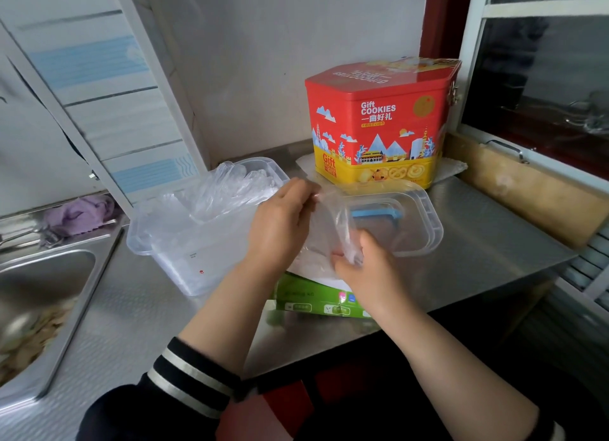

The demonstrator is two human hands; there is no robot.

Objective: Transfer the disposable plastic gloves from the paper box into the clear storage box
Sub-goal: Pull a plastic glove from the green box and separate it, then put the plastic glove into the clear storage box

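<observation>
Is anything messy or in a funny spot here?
Yes. Gloves spill over the rim of the clear storage box instead of lying inside, and the green paper box hangs over the counter's front edge.

Both hands, left hand (280, 223) and right hand (369, 269), pinch a glove (329, 223) above the paper box (313, 300).

steel countertop (478, 243) with a built-in sink (43, 295), clear storage box (184, 256), its lid (412, 216), green paper box (316, 300), red cookie tin (379, 124) at back, purple rag (82, 214)
</observation>
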